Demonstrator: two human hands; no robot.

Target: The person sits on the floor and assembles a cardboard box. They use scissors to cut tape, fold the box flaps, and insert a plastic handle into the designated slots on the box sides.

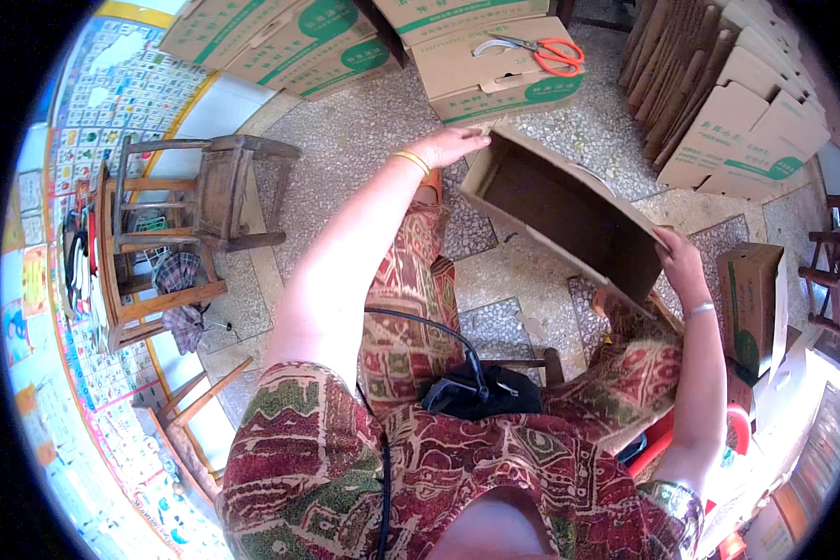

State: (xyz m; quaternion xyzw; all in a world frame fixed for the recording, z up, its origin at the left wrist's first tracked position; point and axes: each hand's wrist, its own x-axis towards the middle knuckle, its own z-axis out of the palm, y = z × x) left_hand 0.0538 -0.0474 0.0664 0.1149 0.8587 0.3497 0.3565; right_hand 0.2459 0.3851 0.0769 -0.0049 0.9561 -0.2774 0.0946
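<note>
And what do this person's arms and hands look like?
The left hand and right hand are ungloved. A yellow band circles the left wrist, a silvery band the right. The short sleeves are patterned in dark red, green and cream.

Matt cardboard box (569, 207), rough wooden chair (218, 194).

Below me I see a speckled floor (359, 126) with pale strips. Directly on it stand closed cardboard boxes (299, 51), a row of flattened cartons (733, 131) and a wooden chair (222, 191); 1 box (462, 79) carries orange-handled scissors (560, 60).
</note>
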